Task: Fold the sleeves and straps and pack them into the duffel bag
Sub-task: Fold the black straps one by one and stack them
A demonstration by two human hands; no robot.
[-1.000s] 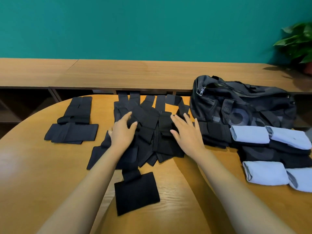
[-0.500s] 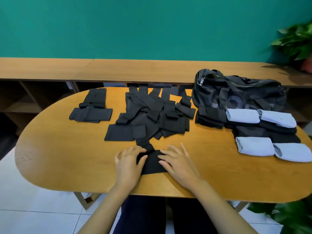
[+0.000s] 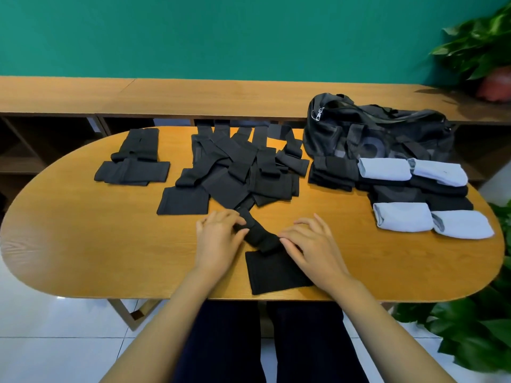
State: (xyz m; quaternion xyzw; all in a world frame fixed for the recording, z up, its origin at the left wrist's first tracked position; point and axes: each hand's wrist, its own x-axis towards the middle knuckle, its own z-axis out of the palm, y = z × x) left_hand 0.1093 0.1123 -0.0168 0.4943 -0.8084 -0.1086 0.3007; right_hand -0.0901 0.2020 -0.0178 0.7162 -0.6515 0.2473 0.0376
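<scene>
- Left hand pinches the narrow part of a black strap with curled fingers. The right hand pinches the bunched fold from the other side.
- Both hands clamp the one piece, just apart, by the tabletop's near edge.
- Likely risk: the half-made fold springs open if either pinch slackens, or the wide pad slides off that edge.
- Its far tip lies by the unfolded pile mid-table, so a tug may drag neighbours.
- Folded stacks sit at the right end, before the duffel bag.

The person has bare forearms and wears dark navy trousers on both legs
</scene>
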